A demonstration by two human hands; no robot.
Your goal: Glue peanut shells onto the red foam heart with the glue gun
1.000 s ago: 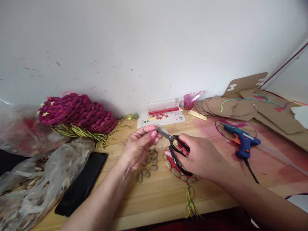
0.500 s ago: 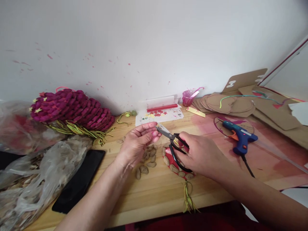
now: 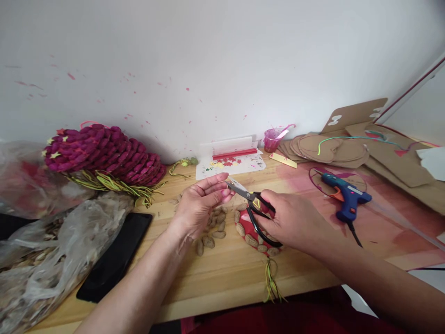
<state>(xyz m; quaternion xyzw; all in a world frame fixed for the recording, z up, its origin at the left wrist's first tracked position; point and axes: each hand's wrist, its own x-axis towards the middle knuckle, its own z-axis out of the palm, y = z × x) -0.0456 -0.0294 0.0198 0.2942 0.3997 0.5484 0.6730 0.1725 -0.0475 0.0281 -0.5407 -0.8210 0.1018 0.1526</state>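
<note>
My right hand [image 3: 288,215] is wrapped round the handles of black-handled scissors [image 3: 249,196], whose blades point up and left. The blade tips reach the fingertips of my left hand [image 3: 205,199]. My left thumb and fingers are pinched together on something too small to make out. Below the scissors lies a red disc [image 3: 247,227] edged with peanuts, with a yellow-green tassel [image 3: 271,283] at its near side. Loose peanuts [image 3: 208,241] are under and beside my left hand.
Magenta peanut discs [image 3: 107,155] are stacked at the left, behind plastic bags [image 3: 69,241] and a black phone [image 3: 116,255]. Star stickers [image 3: 229,162] and a pink cup [image 3: 273,140] stand toward the wall. A blue glue gun [image 3: 347,197] and cardboard [image 3: 392,157] are at the right.
The scissors' handles have shifted slightly right, and the blades still meet my left fingertips. My left hand has moved very little.
</note>
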